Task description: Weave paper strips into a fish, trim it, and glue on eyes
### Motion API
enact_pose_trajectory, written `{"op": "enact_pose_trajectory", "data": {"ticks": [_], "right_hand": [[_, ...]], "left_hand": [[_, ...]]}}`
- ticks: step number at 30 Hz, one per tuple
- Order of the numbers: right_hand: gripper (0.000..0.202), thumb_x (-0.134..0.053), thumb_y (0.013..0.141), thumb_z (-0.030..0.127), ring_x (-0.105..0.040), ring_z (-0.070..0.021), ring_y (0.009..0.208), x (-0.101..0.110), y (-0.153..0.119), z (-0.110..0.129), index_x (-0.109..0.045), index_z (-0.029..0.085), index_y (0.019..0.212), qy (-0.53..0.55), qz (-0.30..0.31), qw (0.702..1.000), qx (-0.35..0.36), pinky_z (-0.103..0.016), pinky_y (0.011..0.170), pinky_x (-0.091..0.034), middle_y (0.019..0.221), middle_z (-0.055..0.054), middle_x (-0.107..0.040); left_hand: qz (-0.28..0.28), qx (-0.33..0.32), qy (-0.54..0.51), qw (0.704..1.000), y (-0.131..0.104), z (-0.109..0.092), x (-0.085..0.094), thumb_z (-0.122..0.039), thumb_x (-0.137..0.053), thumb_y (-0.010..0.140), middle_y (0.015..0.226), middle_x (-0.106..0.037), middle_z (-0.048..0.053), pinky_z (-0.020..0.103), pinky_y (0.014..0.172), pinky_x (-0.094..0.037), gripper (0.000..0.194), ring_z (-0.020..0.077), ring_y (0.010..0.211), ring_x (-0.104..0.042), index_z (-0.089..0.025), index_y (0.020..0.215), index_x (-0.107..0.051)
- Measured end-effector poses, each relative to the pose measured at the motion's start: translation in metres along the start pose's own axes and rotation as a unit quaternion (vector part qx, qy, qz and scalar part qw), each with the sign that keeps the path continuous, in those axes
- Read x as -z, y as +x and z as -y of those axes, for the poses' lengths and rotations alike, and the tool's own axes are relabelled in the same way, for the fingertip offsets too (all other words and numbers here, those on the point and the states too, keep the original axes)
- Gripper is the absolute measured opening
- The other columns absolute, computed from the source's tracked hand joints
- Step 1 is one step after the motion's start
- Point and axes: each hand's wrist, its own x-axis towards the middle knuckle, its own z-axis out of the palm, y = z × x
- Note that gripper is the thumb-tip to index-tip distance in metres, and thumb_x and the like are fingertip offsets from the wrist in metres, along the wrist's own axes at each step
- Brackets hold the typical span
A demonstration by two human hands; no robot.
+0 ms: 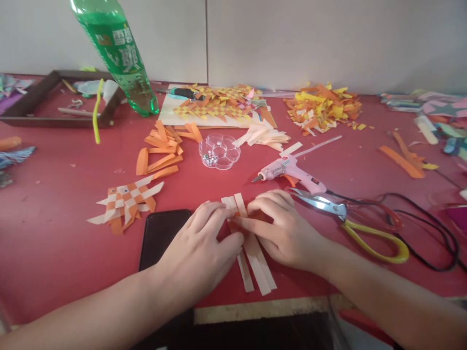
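Several cream paper strips (258, 265) lie side by side near the table's front edge, with a little orange paper showing between the hands. My left hand (207, 240) rests on the strips' left side, its fingers bent and pressed to the paper. From the right, my right hand (280, 228) touches the strips, index finger stretched across them and the other fingers curled. What the fingertips pinch is partly hidden. A black phone (156, 233) lies beside my left hand. Left of it sits a woven orange and cream paper fish (127, 201).
Behind the hands are a clear flower-shaped tray (228, 154), orange strips (160, 146) and a pink glue gun (288, 171). Yellow-handled scissors (375, 243) and a black cable (438, 228) lie right. A green bottle (116, 53) stands at the back left by a frame (47, 121).
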Motion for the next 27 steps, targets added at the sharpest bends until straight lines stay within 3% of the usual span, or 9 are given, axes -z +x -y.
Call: {"op": "enact_pose_trajectory", "data": {"ticks": [27], "right_hand": [[0.029, -0.047, 0.087, 0.008, -0.052, -0.0212, 0.090, -0.0017, -0.0023, -0.0020, -0.072, 0.020, 0.096, 0.017, -0.007, 1.000, -0.018, -0.041, 0.080, -0.034, 0.093, -0.007, -0.063]], "left_hand": [[0.011, 0.002, 0.007, 1.000, -0.0006, -0.0005, -0.0010, -0.019, -0.054, 0.090, 0.110, -0.060, 0.012, 0.053, 0.098, -0.050, 0.010, 0.0338, 0.113, -0.052, -0.018, 0.085, -0.063]]}}
